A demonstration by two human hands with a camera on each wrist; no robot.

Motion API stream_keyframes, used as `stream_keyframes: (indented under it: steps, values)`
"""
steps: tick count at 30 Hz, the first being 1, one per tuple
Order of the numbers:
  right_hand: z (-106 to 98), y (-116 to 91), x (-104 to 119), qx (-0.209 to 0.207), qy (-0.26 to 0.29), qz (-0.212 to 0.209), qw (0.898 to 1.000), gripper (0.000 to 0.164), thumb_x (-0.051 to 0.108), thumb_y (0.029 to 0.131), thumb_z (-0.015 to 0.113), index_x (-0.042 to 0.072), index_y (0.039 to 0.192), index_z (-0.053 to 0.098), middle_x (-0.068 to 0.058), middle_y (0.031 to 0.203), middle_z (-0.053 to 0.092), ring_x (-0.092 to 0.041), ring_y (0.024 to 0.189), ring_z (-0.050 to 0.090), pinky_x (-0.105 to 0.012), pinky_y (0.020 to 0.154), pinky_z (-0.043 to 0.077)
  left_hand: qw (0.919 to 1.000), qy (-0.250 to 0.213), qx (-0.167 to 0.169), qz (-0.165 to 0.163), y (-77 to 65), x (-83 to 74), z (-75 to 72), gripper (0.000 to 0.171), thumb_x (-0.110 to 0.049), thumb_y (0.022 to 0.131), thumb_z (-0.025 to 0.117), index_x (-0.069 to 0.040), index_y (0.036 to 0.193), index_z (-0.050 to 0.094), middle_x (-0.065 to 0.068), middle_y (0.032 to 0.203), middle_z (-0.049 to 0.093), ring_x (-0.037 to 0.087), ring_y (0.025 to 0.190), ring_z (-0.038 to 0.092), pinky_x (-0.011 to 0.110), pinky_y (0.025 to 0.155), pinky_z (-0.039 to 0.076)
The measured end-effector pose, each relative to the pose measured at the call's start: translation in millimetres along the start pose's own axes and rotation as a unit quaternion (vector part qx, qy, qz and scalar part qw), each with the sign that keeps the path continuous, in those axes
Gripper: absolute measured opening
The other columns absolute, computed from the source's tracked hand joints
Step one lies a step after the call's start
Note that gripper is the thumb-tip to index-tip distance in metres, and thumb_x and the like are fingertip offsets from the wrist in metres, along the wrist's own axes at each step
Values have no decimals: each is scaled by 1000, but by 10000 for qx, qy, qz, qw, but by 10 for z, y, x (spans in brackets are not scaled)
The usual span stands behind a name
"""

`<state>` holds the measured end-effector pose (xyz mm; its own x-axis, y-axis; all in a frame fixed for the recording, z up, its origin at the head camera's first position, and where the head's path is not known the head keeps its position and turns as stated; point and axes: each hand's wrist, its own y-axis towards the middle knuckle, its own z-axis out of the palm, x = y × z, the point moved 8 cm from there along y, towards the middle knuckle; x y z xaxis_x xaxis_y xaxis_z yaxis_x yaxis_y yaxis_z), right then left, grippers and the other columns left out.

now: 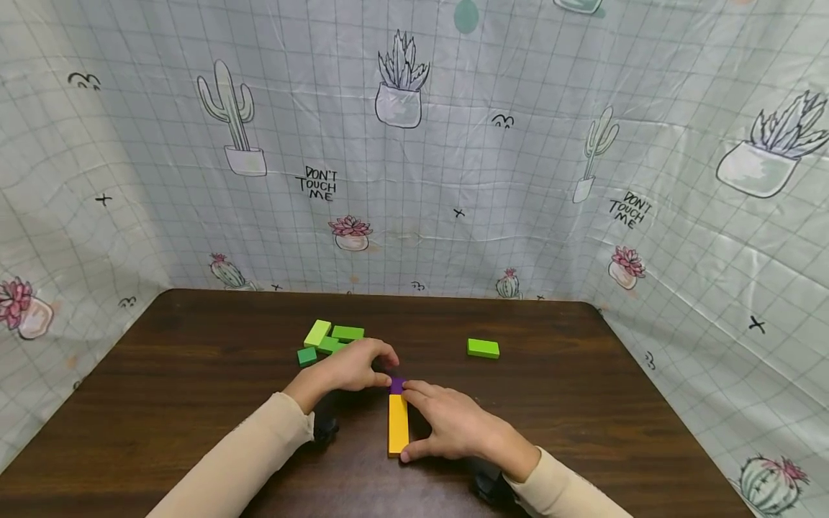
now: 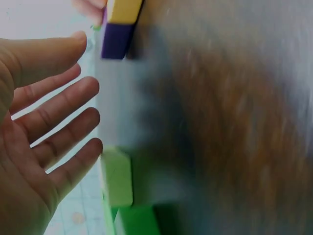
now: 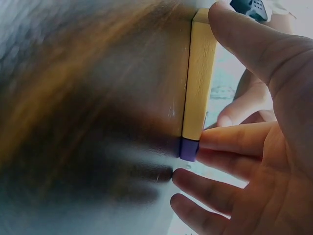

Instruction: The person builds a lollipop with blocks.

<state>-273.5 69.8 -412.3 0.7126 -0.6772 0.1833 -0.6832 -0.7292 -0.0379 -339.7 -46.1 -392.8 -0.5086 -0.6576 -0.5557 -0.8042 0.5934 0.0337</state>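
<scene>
A long yellow block point(image 1: 398, 426) lies on the dark wooden table, its length pointing away from me. Against its far end sits a small purple block point(image 3: 189, 149). My right hand point(image 1: 453, 423) holds the pair from the right side: the thumb touches the yellow block's near end, and the index finger meets the blocks near the purple end. To the left of the purple block is my left hand point(image 1: 352, 365), fingers spread and loosely bent. A gap shows between that hand and the purple block in the left wrist view.
Left of centre, several green blocks lie grouped, among them a yellow-green block point(image 1: 317, 333), a mid-green block point(image 1: 348, 333) and a small dark green block point(image 1: 307, 357). A lone bright green block point(image 1: 483, 348) lies farther right. A patterned curtain point(image 1: 414, 180) hangs around the table point(image 1: 557, 388).
</scene>
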Motion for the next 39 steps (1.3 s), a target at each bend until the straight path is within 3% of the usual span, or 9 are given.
stream_keyframes:
  steps: [6, 15, 27, 32, 39]
  values:
    - [-1, 4, -11, -21, -12, 37, 10000, 95, 74, 74, 60, 8, 141, 46, -6, 146, 41, -25, 125, 49, -42, 98, 44, 9992, 40, -356, -186, -90, 104, -198, 30, -13, 82, 76, -6, 110, 67, 2, 106, 63, 25, 103, 57, 41, 92, 47]
    - [14, 8, -11, 74, 88, 135, 9998, 94, 73, 75, 61, 9, 141, 46, -5, 148, 39, -24, 126, 48, -42, 98, 44, 9930, 946, -618, -349, -175, 310, -366, 36, -19, 81, 78, -9, 115, 69, 6, 114, 60, 26, 107, 53, 41, 90, 45]
    - [26, 17, -24, 167, 137, 161, 9996, 94, 73, 75, 60, 10, 143, 43, -4, 148, 37, -24, 127, 47, -42, 98, 44, 9897, 1247, -547, -436, -158, 444, -323, 37, -24, 82, 76, -8, 115, 69, 9, 116, 61, 29, 107, 53, 42, 89, 44]
    - [29, 16, -28, 169, 139, 160, 9996, 94, 73, 75, 60, 10, 144, 43, -4, 149, 37, -24, 128, 47, -42, 98, 44, 9894, 1274, -503, -491, -126, 408, -292, 37, -23, 83, 75, -8, 116, 68, 10, 122, 60, 31, 113, 51, 45, 96, 41]
    - [25, 14, -19, 109, 79, 97, 9999, 93, 73, 75, 60, 10, 143, 45, -4, 148, 38, -24, 127, 48, -42, 98, 44, 9895, 1292, -429, -478, -57, 339, -214, 34, -21, 84, 75, -11, 116, 69, 4, 116, 64, 27, 111, 53, 43, 93, 43]
